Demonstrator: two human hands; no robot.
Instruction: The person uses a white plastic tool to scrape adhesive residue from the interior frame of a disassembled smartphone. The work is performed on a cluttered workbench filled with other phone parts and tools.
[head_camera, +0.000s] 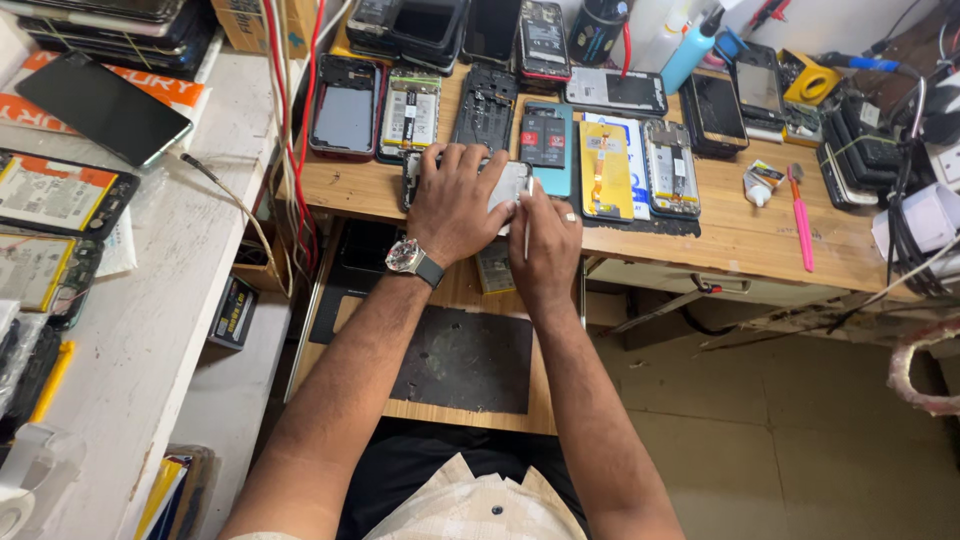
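My left hand (457, 203), with a watch on its wrist, lies flat with fingers spread on an opened phone (508, 183) at the front edge of the wooden bench (740, 235). My right hand (548, 238) is beside it, pinching a thin white tool (527, 215) whose upper end touches the phone's right part. Most of the phone is hidden under my left hand.
Several opened phones and back covers (345, 105) lie in a row behind the hands. A pink tool (801, 225) and a small tube (758, 183) lie to the right. A pull-out shelf carries a black mat (468, 357). A white side table (190, 280) at left holds more phones.
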